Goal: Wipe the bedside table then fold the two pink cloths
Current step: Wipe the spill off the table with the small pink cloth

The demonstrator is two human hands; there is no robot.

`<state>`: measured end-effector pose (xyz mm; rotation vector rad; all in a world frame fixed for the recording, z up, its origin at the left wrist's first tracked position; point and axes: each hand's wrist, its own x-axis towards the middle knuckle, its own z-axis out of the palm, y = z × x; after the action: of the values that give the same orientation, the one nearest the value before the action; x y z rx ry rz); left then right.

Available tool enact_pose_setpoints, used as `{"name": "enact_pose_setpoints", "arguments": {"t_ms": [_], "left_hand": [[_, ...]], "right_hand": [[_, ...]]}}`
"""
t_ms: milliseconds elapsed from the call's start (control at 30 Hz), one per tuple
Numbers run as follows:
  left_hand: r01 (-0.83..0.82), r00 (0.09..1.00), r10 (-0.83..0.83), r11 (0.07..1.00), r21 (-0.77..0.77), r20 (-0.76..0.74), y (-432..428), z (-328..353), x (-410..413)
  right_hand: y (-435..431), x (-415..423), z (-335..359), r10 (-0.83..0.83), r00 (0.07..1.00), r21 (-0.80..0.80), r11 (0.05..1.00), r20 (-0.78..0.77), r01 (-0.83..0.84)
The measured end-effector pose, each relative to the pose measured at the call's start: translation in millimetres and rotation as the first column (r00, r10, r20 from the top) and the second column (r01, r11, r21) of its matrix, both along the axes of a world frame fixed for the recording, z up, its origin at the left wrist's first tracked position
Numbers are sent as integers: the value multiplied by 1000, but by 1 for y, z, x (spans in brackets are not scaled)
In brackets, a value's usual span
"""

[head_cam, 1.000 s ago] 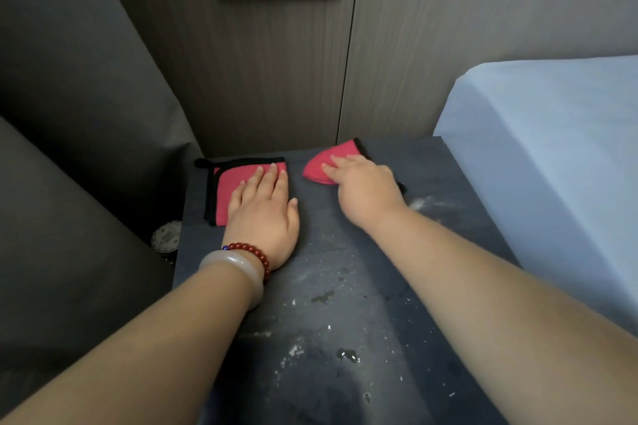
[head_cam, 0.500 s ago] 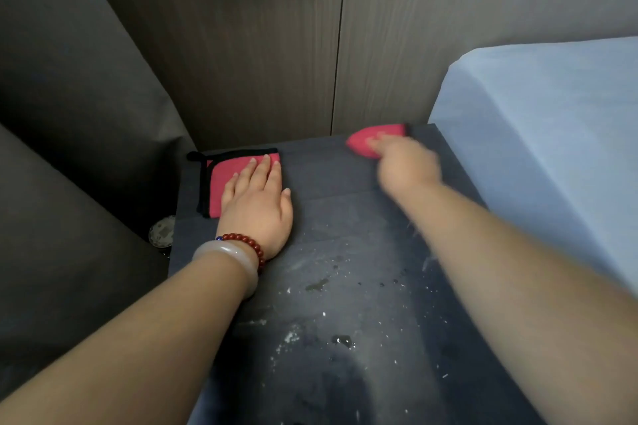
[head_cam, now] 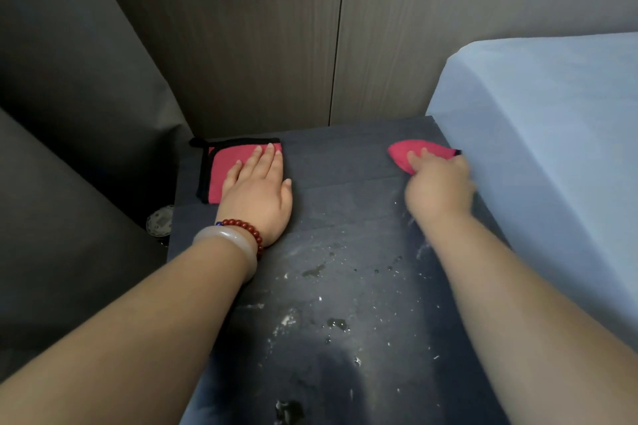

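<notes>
Pink cloths (head_cam: 224, 169) (head_cam: 400, 151), 2: under left hand (head_cam: 257, 191), right hand (head_cam: 436, 188).

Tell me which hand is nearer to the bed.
Right. The right hand presses the bunched pink cloth at the back right corner of the table, beside the bed; the left hand lies flat on the spread pink cloth at the back left corner, far from it.
</notes>
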<state>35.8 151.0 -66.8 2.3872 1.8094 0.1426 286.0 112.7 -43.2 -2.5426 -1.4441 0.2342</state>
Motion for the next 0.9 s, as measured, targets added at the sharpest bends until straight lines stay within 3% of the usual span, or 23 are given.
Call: {"name": "enact_pose_setpoints", "arguments": {"t_ms": [67, 133, 200, 267, 333, 400, 467, 533, 567, 633, 700, 767, 833, 900], "left_hand": [[-10, 1000, 10, 1000, 9, 12, 0, -1, -2], [-22, 999, 22, 999, 26, 34, 0, -1, -2], [-25, 999, 24, 999, 28, 41, 0, 0, 0], [-20, 999, 19, 1000, 23, 32, 0, 1, 1], [-20, 999, 19, 1000, 23, 29, 0, 1, 0], [-18, 999, 17, 1000, 24, 27, 0, 0, -1], [-21, 999, 21, 999, 27, 29, 0, 0, -1], [-24, 999, 23, 999, 34, 35, -1, 0, 0], [-22, 999, 21, 999, 31, 33, 0, 0, 1], [-17, 1000, 17, 1000, 21, 22, 0, 0, 1], [-20, 1000, 20, 1000, 20, 18, 0, 0, 0], [-20, 1000, 20, 1000, 20, 18, 1, 0, 0], [-22, 999, 21, 999, 31, 29, 0, -1, 0], [-22, 999, 20, 999, 43, 40, 0, -2, 0]], "right_hand": [[-12, -56, -8, 271, 962, 64, 961, -41, -268], [-33, -86, -22, 535, 845, 127, 839, -14, -529], [-34, -57, -18, 443, 894, 178, 887, -65, -426], [-26, -8, -14, 117, 988, 109, 988, -98, -106], [-27, 7, -7, -103, 993, 21, 994, -60, 104], [-32, -34, -8, -2, 995, 75, 997, -102, 10], [-52, -83, -21, 370, 929, 112, 924, -21, -366], [-65, -85, -23, 552, 833, 130, 823, 43, -552], [-60, -63, -18, 501, 865, 141, 854, 43, -501], [-49, -12, -12, 195, 980, 58, 979, -23, -194], [-43, 9, -3, 0, 1000, -31, 1000, -16, 0], [-48, -28, -4, 136, 987, -43, 990, 79, -133], [-66, -77, -17, 393, 908, -10, 918, 148, -396], [-79, -91, -18, 489, 864, -9, 871, 119, -491]]}}
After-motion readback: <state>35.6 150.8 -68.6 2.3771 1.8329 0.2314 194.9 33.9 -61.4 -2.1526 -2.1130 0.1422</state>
